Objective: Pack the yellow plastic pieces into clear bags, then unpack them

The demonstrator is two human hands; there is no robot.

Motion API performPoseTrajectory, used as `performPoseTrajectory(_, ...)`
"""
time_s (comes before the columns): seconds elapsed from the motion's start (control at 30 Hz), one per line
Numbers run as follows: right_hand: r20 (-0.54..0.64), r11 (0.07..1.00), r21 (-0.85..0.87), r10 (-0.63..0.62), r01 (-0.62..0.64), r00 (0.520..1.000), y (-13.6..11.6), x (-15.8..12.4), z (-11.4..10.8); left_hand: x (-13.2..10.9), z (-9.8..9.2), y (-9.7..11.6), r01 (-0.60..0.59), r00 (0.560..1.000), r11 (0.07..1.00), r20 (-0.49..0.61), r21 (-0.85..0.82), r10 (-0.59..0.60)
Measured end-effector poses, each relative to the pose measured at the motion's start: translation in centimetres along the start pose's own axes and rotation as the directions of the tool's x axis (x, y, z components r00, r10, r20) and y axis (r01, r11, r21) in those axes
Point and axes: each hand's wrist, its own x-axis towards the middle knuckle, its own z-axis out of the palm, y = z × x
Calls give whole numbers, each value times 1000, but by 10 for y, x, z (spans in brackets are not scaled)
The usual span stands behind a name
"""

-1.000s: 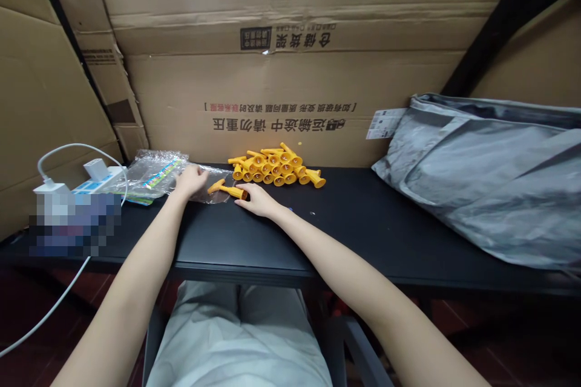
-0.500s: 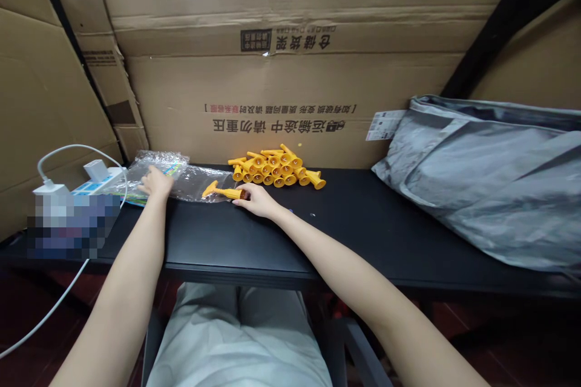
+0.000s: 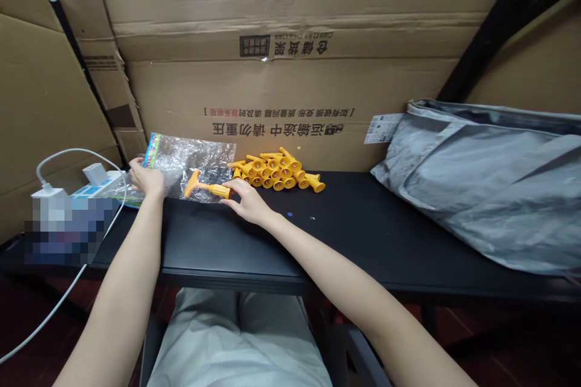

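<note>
In the head view my left hand (image 3: 149, 179) is closed on the edge of a clear plastic bag (image 3: 195, 152), which has a colourful printed strip. The bag is lifted and spread, standing partly upright on the black table. My right hand (image 3: 249, 202) pinches the ribbed end of a yellow T-handled plastic piece (image 3: 219, 191). The T end points left, in front of the bag; I cannot tell whether it touches the film. Just behind my right hand lies a stacked pile of yellow trumpet-shaped plastic parts (image 3: 276, 172).
A white power strip (image 3: 104, 183) with chargers and a cable stands at the left, beside a blurred-out patch. On the right lies a large grey bag (image 3: 481, 181). Cardboard (image 3: 290, 84) walls the back of the black table (image 3: 354, 242). A small blue bit (image 3: 290, 214) lies on the tabletop.
My left hand has raised and spread the bag, which lay flat before. My right hand has moved left with the yellow T-handled piece.
</note>
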Motion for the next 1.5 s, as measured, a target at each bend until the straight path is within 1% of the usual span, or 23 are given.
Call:
performPoseTrajectory(0.07,13,1000,-20,15,-14,1000,1,2,-4,0,4,-2,-54,998,997,35,-48,55)
performPoseTrajectory(0.17,49,992,-40,120,-118,991,10,3,-13,0,13,-8,-159,974,984,149,-75,169)
performPoseTrajectory(0.27,97,958,-16,287,-286,953,24,3,-25,-3,22,-12,-231,933,971,269,-58,238)
performPoseTrajectory(0.33,92,928,4,372,-374,924,31,2,-31,-7,28,-14,-259,899,964,349,-63,265)
performPoseTrajectory(0.37,75,915,13,402,-404,913,34,2,-33,-10,31,-14,-255,876,963,401,-83,266)
performPoseTrajectory(0.43,38,899,32,435,-437,899,38,1,-35,-17,36,-13,-188,822,972,519,-144,236)
performPoseTrajectory(0.5,39,895,61,439,-441,897,40,1,-35,-26,39,-10,-67,764,979,621,-194,175)
performPoseTrajectory(0.57,75,901,84,421,-427,904,41,0,-34,-34,41,-5,41,724,977,680,-208,115)
performPoseTrajectory(0.63,111,907,85,403,-413,908,41,0,-33,-40,41,-1,91,698,972,710,-216,93)
performPoseTrajectory(0.7,109,911,87,394,-404,913,42,1,-32,-44,41,2,83,685,967,719,-240,119)
performPoseTrajectory(0.8,0,926,114,363,-360,932,44,3,-28,-48,42,5,48,673,959,719,-279,175)
performPoseTrajectory(0.87,-44,942,109,324,-318,945,46,4,-24,-50,44,5,48,663,956,725,-291,187)
performPoseTrajectory(0.9,-41,946,104,312,-307,949,46,5,-22,-51,45,4,46,663,954,724,-296,192)
performPoseTrajectory(1.03,57,939,127,314,-319,948,39,3,-18,-53,49,3,15,675,948,703,-319,226)
performPoseTrajectory(1.1,75,932,136,330,-337,941,35,2,-19,-52,49,3,47,663,945,718,-323,212)
performPoseTrajectory(1.17,72,926,146,341,-348,937,31,1,-20,-51,47,4,118,639,941,750,-316,172)
performPoseTrajectory(1.27,84,919,159,351,-360,933,30,0,-20,-49,43,4,204,588,931,798,-303,131)
performPoseTrajectory(1.33,109,916,158,356,-370,928,31,0,-18,-49,41,4,229,542,933,832,-278,115)
performPoseTrajectory(1.43,152,922,160,329,-352,932,35,-2,-14,-49,38,4,244,473,951,879,-191,55)
performPoseTrajectory(1.5,168,929,160,306,-332,937,36,-3,-12,-49,36,6,231,451,962,892,-142,24)
